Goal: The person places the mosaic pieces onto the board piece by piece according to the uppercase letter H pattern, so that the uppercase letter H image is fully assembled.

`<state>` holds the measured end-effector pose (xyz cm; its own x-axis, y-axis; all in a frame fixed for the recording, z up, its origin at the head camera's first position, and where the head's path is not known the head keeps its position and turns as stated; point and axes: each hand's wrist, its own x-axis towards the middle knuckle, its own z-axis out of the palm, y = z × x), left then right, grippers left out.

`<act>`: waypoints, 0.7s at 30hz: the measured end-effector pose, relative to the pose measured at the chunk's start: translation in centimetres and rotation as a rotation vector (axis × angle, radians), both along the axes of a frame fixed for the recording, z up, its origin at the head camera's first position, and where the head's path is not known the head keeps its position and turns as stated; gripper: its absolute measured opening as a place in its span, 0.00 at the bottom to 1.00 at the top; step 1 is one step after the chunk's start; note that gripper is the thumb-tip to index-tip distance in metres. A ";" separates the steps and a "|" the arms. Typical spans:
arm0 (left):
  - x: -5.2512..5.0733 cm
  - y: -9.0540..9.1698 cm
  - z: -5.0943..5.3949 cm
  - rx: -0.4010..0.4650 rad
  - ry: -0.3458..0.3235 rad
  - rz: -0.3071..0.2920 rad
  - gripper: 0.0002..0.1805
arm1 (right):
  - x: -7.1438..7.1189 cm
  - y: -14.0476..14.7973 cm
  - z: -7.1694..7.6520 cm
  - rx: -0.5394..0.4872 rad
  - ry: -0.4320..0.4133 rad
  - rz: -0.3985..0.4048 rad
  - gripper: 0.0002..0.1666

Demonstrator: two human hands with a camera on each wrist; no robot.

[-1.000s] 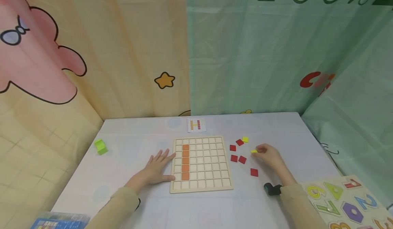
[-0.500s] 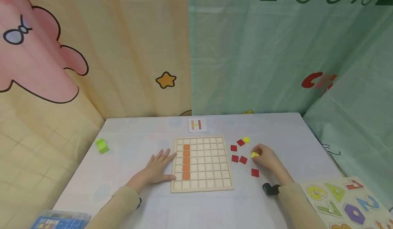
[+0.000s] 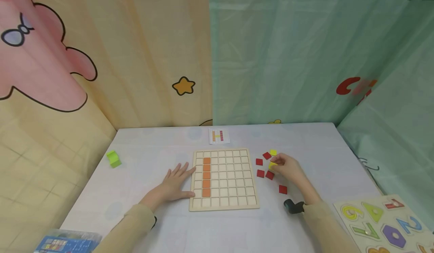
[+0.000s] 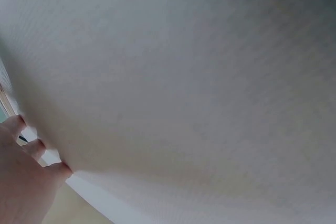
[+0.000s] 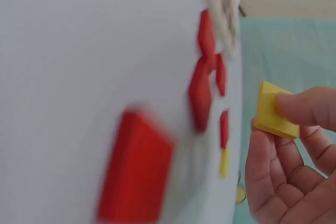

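Observation:
My right hand (image 3: 289, 169) pinches a yellow square tile (image 5: 269, 115) between thumb and fingers, held above the table to the right of the board. My left hand (image 3: 171, 185) lies with fingers spread, its thumb and fingertips touching the left edge of the wooden grid board (image 3: 224, 204). A column of orange tiles (image 3: 206, 175) sits in the board's second column from the left. Several red tiles (image 3: 260, 173) lie loose between the board and my right hand. A second yellow tile (image 3: 273, 152) rests behind them. In the left wrist view, only part of my left hand (image 4: 26, 177) shows.
A small card (image 3: 219, 136) with a coloured pattern lies behind the board. Green blocks (image 3: 113, 159) stand at the far left. A number-and-shape puzzle board (image 3: 383, 223) lies at the front right, and a blue package (image 3: 68, 242) at the front left.
My right hand has moved left toward the board with the yellow tile, now over the red tiles. My left hand has stayed at the board's edge.

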<state>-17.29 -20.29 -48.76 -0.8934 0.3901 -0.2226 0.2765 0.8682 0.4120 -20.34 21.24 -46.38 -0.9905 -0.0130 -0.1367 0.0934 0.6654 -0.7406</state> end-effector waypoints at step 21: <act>-0.3 0.0 -0.2 -0.016 -0.010 -0.003 0.52 | -0.9 -14.5 -0.6 -0.202 -0.032 0.115 0.06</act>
